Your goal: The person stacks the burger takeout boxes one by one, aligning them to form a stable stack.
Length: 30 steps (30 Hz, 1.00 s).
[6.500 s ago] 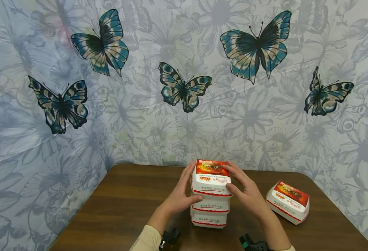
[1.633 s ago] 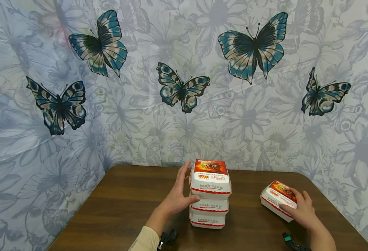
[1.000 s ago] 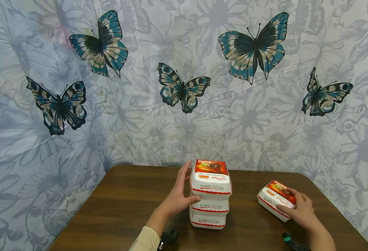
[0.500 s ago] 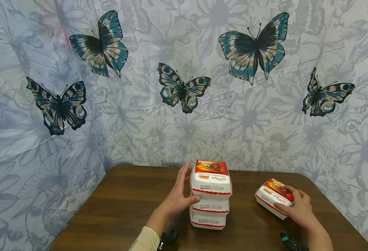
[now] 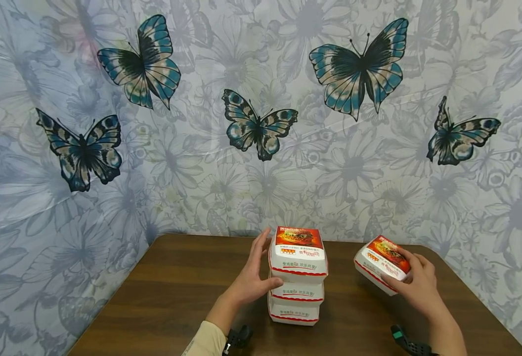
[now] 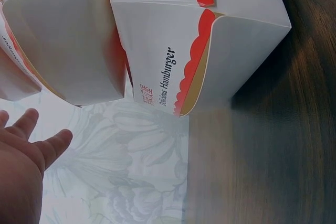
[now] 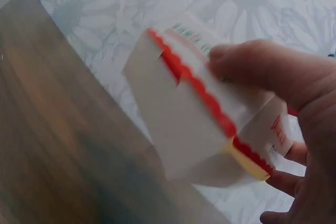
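Observation:
Three white-and-red hamburger boxes form a stack at the middle of the table: top box [image 5: 298, 254], middle box [image 5: 305, 292], bottom box [image 5: 294, 314]. The left hand [image 5: 248, 282] stands at the stack's left side with fingers extended and thumb in front; whether it touches the boxes is unclear. In the left wrist view, "Delicious Hamburger" is printed on a box side [image 6: 163, 51]. To the right, the right hand [image 5: 421, 284] grips another hamburger box [image 5: 383, 262], thumb on the near side and fingers at the far side. This box is tilted and off the table in the right wrist view.
A dark brown wooden table [image 5: 176, 287] carries the stack. Behind it hangs a pale floral cloth [image 5: 198, 198] with blue butterflies. Both wrists wear black straps, the right strap [image 5: 410, 341] with a green patch.
The right hand has left the stack, taken hold of the separate hamburger box, slid it left, and now raised it from the table. The left hand has stayed beside the stack.

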### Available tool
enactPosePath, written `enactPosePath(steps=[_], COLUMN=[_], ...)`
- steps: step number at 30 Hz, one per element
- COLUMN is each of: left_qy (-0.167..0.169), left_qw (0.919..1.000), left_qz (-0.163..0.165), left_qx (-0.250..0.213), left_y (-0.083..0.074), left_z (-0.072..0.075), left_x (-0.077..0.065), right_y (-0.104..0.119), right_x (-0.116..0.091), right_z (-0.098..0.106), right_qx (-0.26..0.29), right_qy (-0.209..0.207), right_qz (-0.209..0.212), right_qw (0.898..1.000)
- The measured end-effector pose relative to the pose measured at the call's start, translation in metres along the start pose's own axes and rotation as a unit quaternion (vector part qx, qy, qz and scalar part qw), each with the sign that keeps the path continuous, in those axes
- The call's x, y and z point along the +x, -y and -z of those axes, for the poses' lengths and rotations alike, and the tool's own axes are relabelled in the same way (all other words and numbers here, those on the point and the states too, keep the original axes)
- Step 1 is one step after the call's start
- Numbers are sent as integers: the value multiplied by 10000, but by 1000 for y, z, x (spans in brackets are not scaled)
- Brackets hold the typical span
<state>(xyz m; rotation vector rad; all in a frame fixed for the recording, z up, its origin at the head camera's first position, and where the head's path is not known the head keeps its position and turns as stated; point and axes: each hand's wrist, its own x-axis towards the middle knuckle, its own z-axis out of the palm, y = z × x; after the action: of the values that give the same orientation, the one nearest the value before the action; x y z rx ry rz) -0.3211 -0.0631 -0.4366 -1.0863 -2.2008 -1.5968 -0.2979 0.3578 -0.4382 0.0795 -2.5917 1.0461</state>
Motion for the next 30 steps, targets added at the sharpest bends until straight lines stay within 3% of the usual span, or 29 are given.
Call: enactPosePath(steps=[12, 22, 30], left_qy=[67, 88, 70], left_qw=[10000, 9999, 9999], left_qz=[-11, -10, 29], left_qx=[-65, -114, -100], left_y=[-1, -1, -2], left_z=[-1, -2, -3], left_x=[1, 0, -1], right_y=[41, 85, 120], right_x=[-2, -7, -13], right_z=[15, 20, 17], right_qx=[615, 920, 1449], right_qy=[-790, -1186, -1153], right_qz=[289, 637, 968], right_qw=[9946, 9866, 9779])
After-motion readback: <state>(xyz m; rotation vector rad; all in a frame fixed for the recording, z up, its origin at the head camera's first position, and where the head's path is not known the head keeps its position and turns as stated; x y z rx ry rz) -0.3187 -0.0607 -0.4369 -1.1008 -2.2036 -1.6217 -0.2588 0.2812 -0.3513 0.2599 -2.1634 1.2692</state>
